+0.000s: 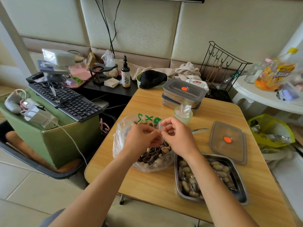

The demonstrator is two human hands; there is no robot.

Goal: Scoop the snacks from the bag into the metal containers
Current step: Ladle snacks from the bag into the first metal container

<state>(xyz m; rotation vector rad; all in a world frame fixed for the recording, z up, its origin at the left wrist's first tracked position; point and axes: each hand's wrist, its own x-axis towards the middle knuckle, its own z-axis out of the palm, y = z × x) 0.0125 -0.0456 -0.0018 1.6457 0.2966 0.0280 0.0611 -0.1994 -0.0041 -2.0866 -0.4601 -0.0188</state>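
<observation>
Bench (164, 185) of pale wood fills the centre and lower right of the frame. At centre lies the open clear bag (120, 136), printed green at its upper edge and holding the snacks (154, 154): striped seeds mixed with peanuts. Both hands meet just above the bag's mouth. The left hand (142, 136) and the right hand (177, 136) have their fingers curled, and each pinches one small clear plastic piece (159, 126) between them; whether this piece is part of the bag cannot be told. At lower right, just beside the bag, stands an open metal container (241, 194) holding peanuts and small packets. Its lid (227, 141), marked with an orange dot, lies flat above it at right of centre. Two closed containers (183, 94) are stacked at the bench's upper edge, with a green cup (182, 115) just below them. A keyboard (65, 99) rests at left of the frame, off the bench.
</observation>
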